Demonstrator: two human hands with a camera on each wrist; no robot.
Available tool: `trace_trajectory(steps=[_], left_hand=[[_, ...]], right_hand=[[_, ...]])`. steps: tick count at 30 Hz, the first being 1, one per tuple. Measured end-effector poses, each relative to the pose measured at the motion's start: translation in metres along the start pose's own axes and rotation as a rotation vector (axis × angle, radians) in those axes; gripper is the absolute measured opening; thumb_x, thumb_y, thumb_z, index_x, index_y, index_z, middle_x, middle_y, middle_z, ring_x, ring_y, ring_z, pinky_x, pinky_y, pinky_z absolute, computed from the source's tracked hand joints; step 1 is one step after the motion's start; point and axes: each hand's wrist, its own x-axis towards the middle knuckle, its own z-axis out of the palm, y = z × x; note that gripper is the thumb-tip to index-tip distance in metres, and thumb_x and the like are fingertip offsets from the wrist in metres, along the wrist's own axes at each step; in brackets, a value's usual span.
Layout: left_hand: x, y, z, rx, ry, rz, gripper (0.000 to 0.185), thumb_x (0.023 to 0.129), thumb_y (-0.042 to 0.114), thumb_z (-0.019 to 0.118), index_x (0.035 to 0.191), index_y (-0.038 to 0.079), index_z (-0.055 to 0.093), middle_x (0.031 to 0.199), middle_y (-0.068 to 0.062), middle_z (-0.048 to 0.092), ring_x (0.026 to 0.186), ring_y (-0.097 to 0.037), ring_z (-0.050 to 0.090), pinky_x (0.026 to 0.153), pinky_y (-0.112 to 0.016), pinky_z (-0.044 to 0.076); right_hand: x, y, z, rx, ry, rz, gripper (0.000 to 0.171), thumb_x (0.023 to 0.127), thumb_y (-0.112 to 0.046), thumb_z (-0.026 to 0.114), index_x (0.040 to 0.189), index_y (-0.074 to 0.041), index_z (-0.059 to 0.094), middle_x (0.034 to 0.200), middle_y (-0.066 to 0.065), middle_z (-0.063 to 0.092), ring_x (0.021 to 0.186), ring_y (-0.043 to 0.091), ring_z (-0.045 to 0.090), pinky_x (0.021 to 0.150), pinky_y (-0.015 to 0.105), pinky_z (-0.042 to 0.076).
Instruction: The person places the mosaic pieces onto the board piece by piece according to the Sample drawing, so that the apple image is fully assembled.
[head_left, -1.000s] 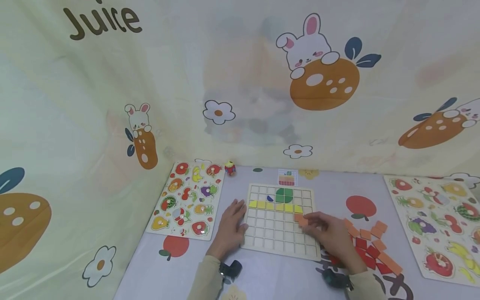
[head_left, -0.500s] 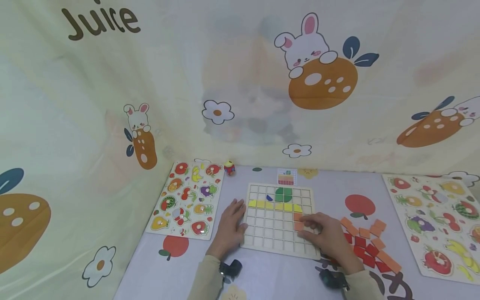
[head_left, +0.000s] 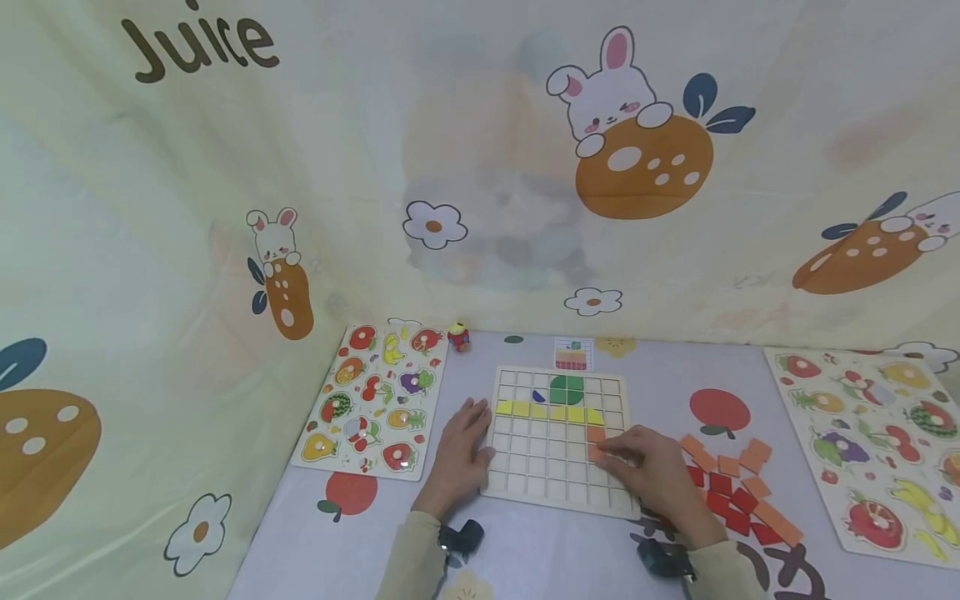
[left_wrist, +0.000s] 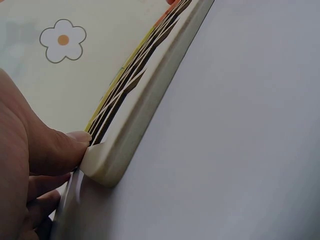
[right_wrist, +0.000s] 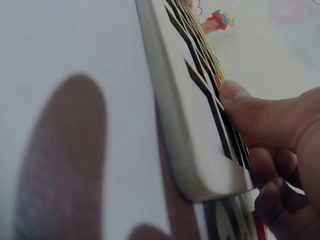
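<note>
On the table [head_left: 555, 550], right hand [head_left: 652, 475] presses a flat-lying orange tile [head_left: 596, 452].

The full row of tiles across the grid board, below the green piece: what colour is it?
Yellow. The row of tiles on the grid board shows best in the head view.

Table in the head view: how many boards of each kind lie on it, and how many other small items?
Fruit puzzle boards: 2
Grid board: 1
Picture card: 1
Toy figure: 1
Total: 5
</note>
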Motion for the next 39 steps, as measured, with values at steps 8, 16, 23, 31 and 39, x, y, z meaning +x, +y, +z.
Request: trace_trajectory(steps=[8,16,23,31,39], left_hand=[[0.000,0.000,0.001,-0.014,0.000,-0.002,0.061,0.100,0.010,0.063,0.159,0.006,0.047,0.173,-0.002,0.035,0.165,-0.027,0.020,0.135,-0.055,0.019],[-0.002,-0.001,0.000,-0.013,-0.012,-0.019,0.062,0.101,0.012,0.063,0.160,0.008,0.045,0.175,-0.001,0.033,0.166,-0.026,0.018,0.135,-0.055,0.019],[-0.003,-0.002,0.001,0.004,-0.005,-0.015,0.061,0.101,0.012,0.062,0.160,0.007,0.046,0.175,-0.002,0.033,0.166,-0.028,0.019,0.135,-0.055,0.019],[-0.002,-0.002,0.002,0.015,-0.003,-0.008,0.062,0.101,0.012,0.063,0.160,0.006,0.046,0.174,-0.002,0.034,0.165,-0.028,0.020,0.135,-0.055,0.020],[-0.001,-0.003,0.003,0.015,-0.001,0.004,0.061,0.101,0.012,0.063,0.160,0.006,0.046,0.174,-0.002,0.034,0.165,-0.028,0.020,0.135,-0.055,0.020]], right_hand=[[0.003,0.023,-0.019,-0.013,0.176,-0.041,0.035,0.086,-0.021,0.090,0.120,-0.014,0.081,0.098,0.002,0.076,0.082,0.016,0.064,0.065,0.018,0.053],[-0.001,0.066,-0.060,-0.120,0.129,0.150,0.066,0.092,-0.048,0.081,0.141,-0.006,0.066,0.127,0.023,0.071,0.107,0.041,0.067,0.089,0.061,0.064],[-0.003,0.077,-0.069,-0.143,0.029,0.198,0.066,0.090,-0.048,0.083,0.137,-0.004,0.069,0.131,0.026,0.069,0.105,0.041,0.067,0.091,0.064,0.062],[-0.005,0.072,-0.067,-0.085,0.053,0.210,0.051,0.095,-0.035,0.080,0.129,-0.002,0.063,0.105,0.016,0.072,0.072,0.019,0.065,0.068,0.033,0.060],[-0.005,0.058,-0.061,0.030,0.267,0.142,0.045,0.099,-0.039,0.074,0.136,-0.013,0.067,0.117,0.015,0.076,0.089,0.023,0.069,0.068,0.016,0.058]])
